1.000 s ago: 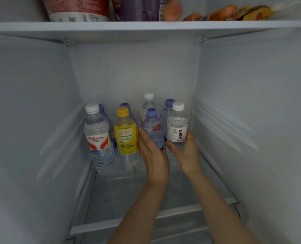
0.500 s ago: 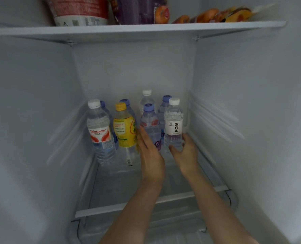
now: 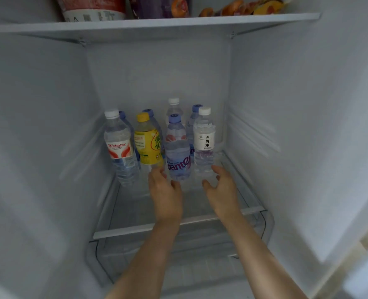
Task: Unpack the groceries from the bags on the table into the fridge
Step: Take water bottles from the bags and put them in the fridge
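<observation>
Inside the fridge, several drink bottles stand upright at the back of a glass shelf. In the front row are a Wahaha water bottle, a yellow-capped yellow bottle, a blue-capped bottle with a purple label and a white-capped bottle with a white label. My left hand hovers just in front of the purple-label bottle's base, fingers relaxed and holding nothing. My right hand sits by the base of the white-label bottle with its fingers spread loosely, not gripping it.
More clear bottles stand behind the front row. The upper shelf carries a red-and-white tub, a purple pack and wrapped orange food. A clear drawer lies under the glass shelf. Fridge walls close in on both sides.
Both hands let go of the bottles they held and drew back toward me. The purple-label and white-label bottles now stand free on the shelf.
</observation>
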A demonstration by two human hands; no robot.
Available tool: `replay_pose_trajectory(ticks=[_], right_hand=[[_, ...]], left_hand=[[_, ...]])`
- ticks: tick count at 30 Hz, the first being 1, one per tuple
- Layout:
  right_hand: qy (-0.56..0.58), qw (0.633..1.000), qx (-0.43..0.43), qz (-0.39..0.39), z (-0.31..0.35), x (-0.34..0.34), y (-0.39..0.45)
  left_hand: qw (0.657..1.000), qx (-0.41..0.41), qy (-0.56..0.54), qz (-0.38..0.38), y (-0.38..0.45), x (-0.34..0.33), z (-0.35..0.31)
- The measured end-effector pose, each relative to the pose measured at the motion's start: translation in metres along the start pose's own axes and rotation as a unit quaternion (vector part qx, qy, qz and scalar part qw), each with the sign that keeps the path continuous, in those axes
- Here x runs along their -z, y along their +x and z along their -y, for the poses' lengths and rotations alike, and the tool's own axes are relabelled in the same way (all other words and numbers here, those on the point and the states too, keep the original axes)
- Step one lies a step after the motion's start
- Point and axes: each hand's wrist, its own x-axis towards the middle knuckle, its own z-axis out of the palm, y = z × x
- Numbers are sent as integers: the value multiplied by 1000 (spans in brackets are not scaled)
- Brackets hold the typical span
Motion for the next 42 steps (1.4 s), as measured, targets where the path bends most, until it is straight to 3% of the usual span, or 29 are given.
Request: replay_pose_trajectory(ticks=[8,25,30,35,42], right_hand=[[2,1000,1,29,-1,10,-20],[-20,999,19,21,5,26,-37],[-29,999,21,13,16,43,-76],[-46,997,42,-35,19,69,-151],[-45,997,-2,-55,2,108,-297]], left_hand=[[989,135,51,11,26,18,21],[989,106,83,59,21,53,6],[994,41,58,79,-20,83,-16],[988,7,2,157,-93,124,-34],[961,-16,-32,273,-227,185,-39]])
